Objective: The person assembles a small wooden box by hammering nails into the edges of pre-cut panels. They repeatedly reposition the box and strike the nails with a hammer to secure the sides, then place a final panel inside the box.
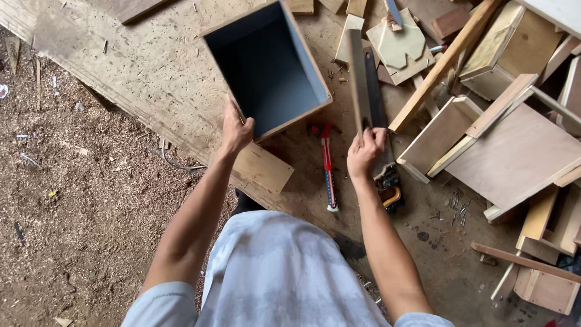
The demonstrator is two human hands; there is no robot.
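My left hand (235, 128) grips the near corner of an open plywood box (266, 65) with a dark grey inside, which sits on the wooden work board (151, 66). My right hand (365, 151) holds the lower end of a long narrow wood strip (358, 77) that points away from me. A dark hand saw (380, 115) lies just under and beside that strip. A red-handled hammer (327, 165) lies between my two hands.
A pile of plywood boxes, panels and offcuts (508, 139) fills the right side. A long batten (445, 63) leans diagonally across it. Several loose nails (457, 211) lie near the pile. Sawdust covers the floor (78, 194) at left.
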